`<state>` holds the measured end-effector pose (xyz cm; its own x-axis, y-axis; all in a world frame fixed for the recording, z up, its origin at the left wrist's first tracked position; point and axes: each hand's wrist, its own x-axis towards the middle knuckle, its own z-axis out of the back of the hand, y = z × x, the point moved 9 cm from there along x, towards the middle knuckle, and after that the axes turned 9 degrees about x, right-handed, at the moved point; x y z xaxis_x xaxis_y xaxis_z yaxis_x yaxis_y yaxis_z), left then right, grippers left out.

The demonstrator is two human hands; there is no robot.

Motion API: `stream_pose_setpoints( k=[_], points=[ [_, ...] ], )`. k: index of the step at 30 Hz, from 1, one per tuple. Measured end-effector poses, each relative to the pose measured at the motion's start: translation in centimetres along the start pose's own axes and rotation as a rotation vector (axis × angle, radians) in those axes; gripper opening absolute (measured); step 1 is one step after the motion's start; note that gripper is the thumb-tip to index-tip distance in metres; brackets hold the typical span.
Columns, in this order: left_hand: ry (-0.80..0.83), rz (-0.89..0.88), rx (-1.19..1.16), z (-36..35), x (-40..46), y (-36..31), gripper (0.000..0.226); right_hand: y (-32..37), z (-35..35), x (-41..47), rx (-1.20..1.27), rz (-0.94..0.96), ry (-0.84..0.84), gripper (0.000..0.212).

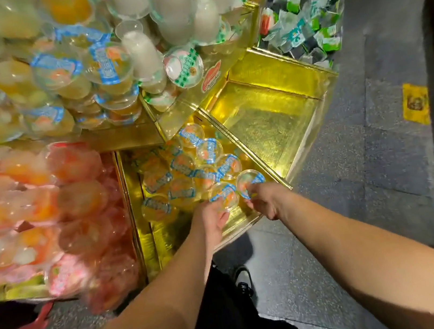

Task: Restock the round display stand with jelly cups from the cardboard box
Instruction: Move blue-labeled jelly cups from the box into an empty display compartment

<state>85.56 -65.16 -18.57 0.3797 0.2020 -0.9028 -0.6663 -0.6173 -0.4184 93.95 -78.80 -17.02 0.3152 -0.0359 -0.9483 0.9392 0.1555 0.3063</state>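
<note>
The round display stand has gold-lined compartments [141, 192]. The middle bottom compartment holds several clear jelly cups with blue-and-orange lids [196, 164]. My left hand [215, 218] grips one such jelly cup [224, 194] at the compartment's front edge. My right hand [264, 199] pinches a second jelly cup [249, 182] just to the right of it. The cardboard box is not in view.
An empty gold compartment [267, 111] lies to the right. Pink and orange jelly cups [49, 217] fill the left compartment. Upper tiers carry yellow cups [61, 72], white cups [173, 10] and green wrapped sweets [302, 10]. Grey floor [379, 168] runs along the right; my shoe [243, 281] is below.
</note>
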Motion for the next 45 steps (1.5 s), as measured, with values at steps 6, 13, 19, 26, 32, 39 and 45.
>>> stream_pose_setpoints(
  k=[6,13,19,26,32,39,45],
  points=[
    [-0.022,0.101,-0.033,-0.2,2.1,0.9,0.035,0.2,-0.3,2.2,-0.026,-0.044,-0.04,0.028],
    [-0.033,0.118,-0.111,-0.6,3.3,1.0,0.055,0.3,-0.5,3.6,-0.084,-0.1,-0.049,0.014],
    [-0.001,0.11,0.01,-0.4,3.4,1.1,0.046,0.8,-1.2,3.1,-0.251,-0.125,-0.066,0.032],
    [-0.067,0.081,0.106,0.0,3.1,0.9,0.048,1.5,-1.2,1.4,-0.364,-0.085,-0.061,0.021],
    [-0.016,0.039,0.255,0.3,0.5,-1.2,0.059,2.5,-0.8,-1.2,-0.536,0.028,-0.067,0.049],
    [0.003,-0.192,0.508,3.0,-7.9,-3.7,0.039,4.9,-0.9,-9.4,-1.056,0.507,-0.145,0.053],
    [-0.089,-0.513,0.706,11.1,-20.1,-6.8,0.026,3.4,-6.1,-19.6,-1.125,0.806,0.056,0.022]
  ],
)
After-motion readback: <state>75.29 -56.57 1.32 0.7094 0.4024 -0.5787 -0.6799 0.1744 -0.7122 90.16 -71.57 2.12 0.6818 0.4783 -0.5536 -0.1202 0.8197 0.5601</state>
